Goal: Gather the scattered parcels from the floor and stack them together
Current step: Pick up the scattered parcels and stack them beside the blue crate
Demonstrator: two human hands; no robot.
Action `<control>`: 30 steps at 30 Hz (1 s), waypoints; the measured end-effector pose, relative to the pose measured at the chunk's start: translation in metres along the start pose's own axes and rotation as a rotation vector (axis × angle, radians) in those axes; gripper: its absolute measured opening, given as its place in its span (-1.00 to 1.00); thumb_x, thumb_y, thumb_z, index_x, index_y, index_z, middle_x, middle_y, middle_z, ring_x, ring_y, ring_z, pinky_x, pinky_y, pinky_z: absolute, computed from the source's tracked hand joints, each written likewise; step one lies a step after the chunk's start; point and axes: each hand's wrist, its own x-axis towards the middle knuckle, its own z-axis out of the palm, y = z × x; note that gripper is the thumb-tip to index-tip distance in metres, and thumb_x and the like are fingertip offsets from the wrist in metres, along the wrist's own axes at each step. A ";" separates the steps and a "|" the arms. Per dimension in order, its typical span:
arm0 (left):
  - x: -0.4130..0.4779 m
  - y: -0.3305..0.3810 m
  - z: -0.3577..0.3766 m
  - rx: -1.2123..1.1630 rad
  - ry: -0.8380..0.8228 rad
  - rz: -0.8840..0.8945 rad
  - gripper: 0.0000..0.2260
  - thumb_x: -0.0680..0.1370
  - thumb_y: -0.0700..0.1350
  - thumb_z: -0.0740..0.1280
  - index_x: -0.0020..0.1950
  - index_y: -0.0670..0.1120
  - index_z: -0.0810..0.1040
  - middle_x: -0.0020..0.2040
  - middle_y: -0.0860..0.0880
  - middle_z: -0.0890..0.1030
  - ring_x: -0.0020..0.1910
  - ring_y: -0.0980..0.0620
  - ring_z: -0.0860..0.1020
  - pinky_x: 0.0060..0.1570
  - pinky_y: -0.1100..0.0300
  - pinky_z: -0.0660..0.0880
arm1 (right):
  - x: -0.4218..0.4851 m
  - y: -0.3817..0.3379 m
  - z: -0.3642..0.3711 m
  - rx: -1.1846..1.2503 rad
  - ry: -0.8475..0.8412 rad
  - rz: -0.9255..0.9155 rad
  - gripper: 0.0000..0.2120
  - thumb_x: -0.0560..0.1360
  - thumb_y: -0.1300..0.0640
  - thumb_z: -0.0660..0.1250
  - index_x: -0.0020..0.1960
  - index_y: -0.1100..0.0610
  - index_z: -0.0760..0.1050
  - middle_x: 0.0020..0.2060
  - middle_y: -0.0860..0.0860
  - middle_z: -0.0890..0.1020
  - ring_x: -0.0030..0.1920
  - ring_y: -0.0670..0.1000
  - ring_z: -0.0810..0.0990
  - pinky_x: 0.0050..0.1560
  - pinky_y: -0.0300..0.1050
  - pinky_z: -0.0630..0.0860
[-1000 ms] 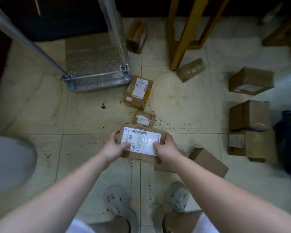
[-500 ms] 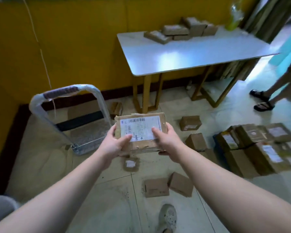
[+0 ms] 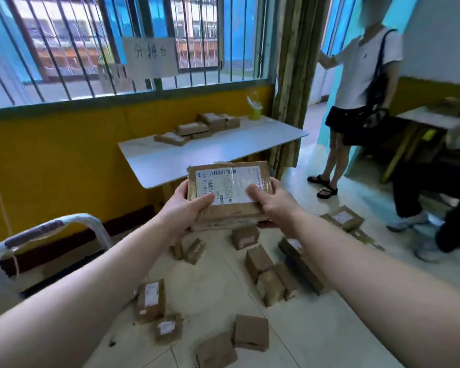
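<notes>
Flat brown cardboard parcel [image 3: 227, 197] with a white barcode label, held up in mid-air.
Left hand [image 3: 182, 208] and right hand [image 3: 272, 204] grip its near corners, thumbs curled over the label; more brown parcels [image 3: 251, 332] lie scattered on the floor below.

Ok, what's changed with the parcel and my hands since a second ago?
The labelled parcel rose from above the floor and is held out toward the white table. Unchanged: left hand and right hand grip its ends, label up; other parcels lie on the floor.
</notes>
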 end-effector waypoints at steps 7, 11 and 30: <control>0.008 0.027 0.158 0.099 -0.087 0.009 -0.49 0.48 0.00 0.42 0.38 0.13 0.31 0.03 0.04 0.63 -0.20 0.07 0.68 -0.35 0.18 0.60 | -0.030 0.005 -0.152 -0.052 0.169 -0.015 -0.38 0.47 -0.18 0.36 0.42 -0.03 0.22 0.10 0.03 0.56 -0.06 0.08 0.64 -0.27 -0.01 0.61; 0.019 0.032 0.247 0.102 -0.151 -0.004 -0.44 0.47 0.04 0.42 0.42 0.16 0.28 0.09 0.02 0.62 -0.13 0.03 0.69 -0.15 0.01 0.64 | -0.042 0.012 -0.243 -0.046 0.225 -0.021 -0.48 0.46 -0.18 0.38 0.31 -0.08 0.26 0.02 0.01 0.59 -0.12 0.06 0.66 -0.36 -0.12 0.57; 0.218 0.022 0.459 0.099 -0.325 -0.195 -0.65 0.51 0.14 0.35 0.24 0.07 0.47 0.04 -0.10 0.66 0.09 -0.12 0.59 0.24 -0.17 0.41 | 0.055 0.066 -0.462 0.190 0.450 0.158 -0.47 0.47 -0.12 0.39 0.32 -0.06 0.23 0.06 0.10 0.60 -0.06 0.16 0.66 -0.13 0.17 0.64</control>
